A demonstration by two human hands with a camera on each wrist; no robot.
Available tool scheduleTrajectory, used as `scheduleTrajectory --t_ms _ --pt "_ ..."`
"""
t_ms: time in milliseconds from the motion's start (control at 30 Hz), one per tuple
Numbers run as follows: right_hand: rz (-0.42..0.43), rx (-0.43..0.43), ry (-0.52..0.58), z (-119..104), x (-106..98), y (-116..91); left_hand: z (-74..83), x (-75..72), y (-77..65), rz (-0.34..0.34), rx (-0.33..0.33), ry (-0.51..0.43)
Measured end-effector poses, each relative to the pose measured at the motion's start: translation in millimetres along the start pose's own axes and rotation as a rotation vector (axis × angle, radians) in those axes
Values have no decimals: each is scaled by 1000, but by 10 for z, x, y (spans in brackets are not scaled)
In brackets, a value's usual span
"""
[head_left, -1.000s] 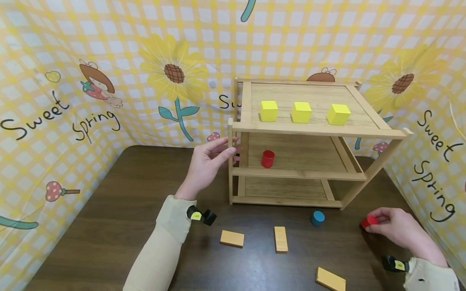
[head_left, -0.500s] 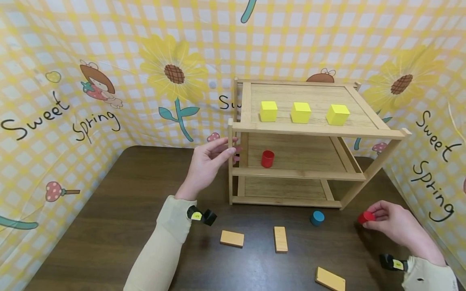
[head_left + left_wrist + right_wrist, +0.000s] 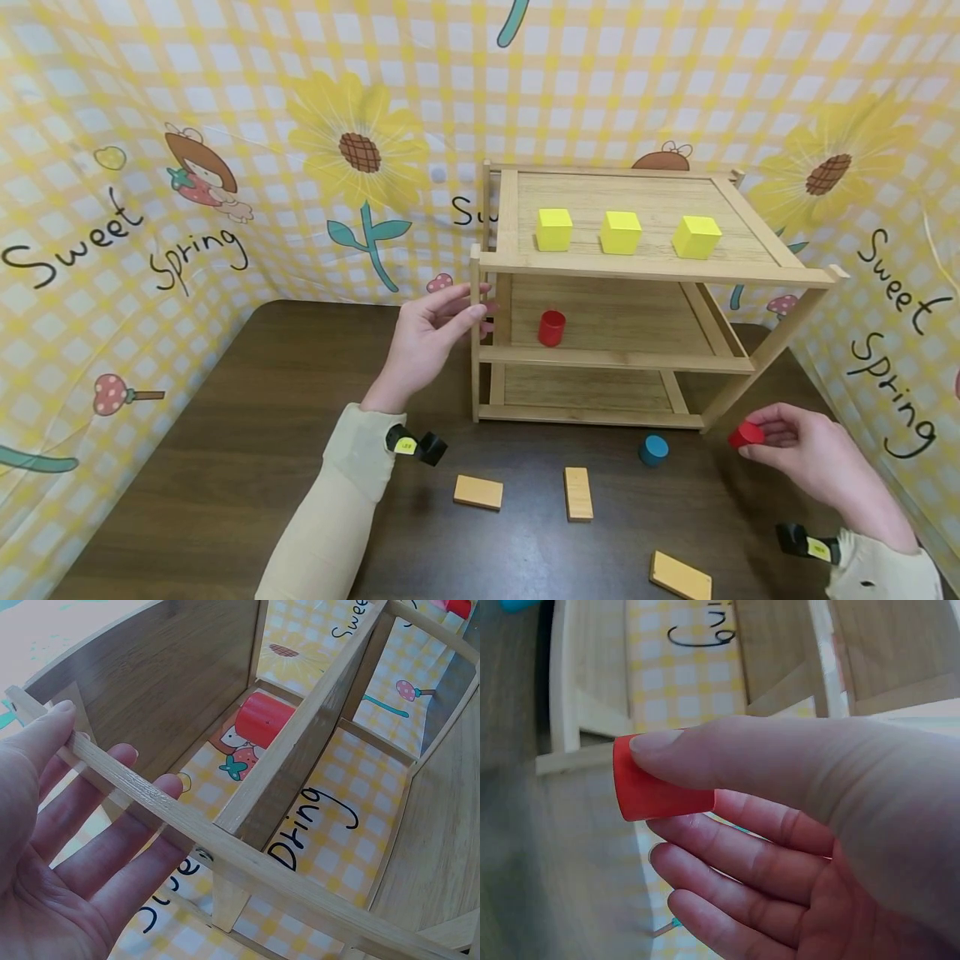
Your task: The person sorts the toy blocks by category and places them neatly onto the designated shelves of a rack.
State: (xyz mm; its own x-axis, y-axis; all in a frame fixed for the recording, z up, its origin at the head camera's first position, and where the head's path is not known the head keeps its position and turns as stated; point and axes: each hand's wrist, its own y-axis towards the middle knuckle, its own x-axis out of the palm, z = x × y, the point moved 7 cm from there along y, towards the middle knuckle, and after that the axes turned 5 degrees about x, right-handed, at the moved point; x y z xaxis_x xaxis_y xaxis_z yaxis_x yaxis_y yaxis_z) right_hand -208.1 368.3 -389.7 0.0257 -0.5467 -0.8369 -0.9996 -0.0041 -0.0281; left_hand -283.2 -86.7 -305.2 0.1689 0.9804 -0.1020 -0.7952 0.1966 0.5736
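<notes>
Head view, near edge first. Lower right of frame: slanted block (image 3: pixel 680 575), flat on the worktop (image 3: pixel 225 433). Further up, lower centre: upright-running block (image 3: pixel 578 494), its length up the frame; left of it, crosswise block (image 3: pixel 477 492). Blue cylinder (image 3: pixel 654 451) stands above and right of these, near the rack's front.

Right side of frame: right hand (image 3: pixel 817 458) holds the red cylinder (image 3: pixel 744 437), thumb on one side, index finger on the other, gap filled by the piece; remaining fingers spread loosely in the right wrist view. Piece lies at the fingertips, toward the left of the frame, and seems raised off the worktop. Relation that counts, as I judge it: cylinder sits outside the rack (image 3: pixel 615 358), just right of its front right leg, shelves up and left of it. Right hand has it; left hand is well apart.

Long axis: piece is about as long as wide. Axis looks to run across the right wrist frame, roughly upright to the worktop with some tilt; thumb covers part, so unsure. Cannot tell one end from the other.

Mid-frame: left hand (image 3: pixel 431 333) at the rack's left front post, thumb before it, fingers passing behind, narrow round the wood. Shelf cylinder (image 3: pixel 552 329), red, upright, left end of middle shelf.

Top shelf: left cube (image 3: pixel 553 231), middle cube (image 3: pixel 620 233), right cube (image 3: pixel 697 238), all yellow, in a row. Behind: checked cloth (image 3: pixel 247 50).
</notes>
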Motion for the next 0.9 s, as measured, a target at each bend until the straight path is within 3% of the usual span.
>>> scheduleTrajectory --t_ms 900 --pt "127 -114 73 -471 -92 -65 -21 5 2 -7 13 -29"
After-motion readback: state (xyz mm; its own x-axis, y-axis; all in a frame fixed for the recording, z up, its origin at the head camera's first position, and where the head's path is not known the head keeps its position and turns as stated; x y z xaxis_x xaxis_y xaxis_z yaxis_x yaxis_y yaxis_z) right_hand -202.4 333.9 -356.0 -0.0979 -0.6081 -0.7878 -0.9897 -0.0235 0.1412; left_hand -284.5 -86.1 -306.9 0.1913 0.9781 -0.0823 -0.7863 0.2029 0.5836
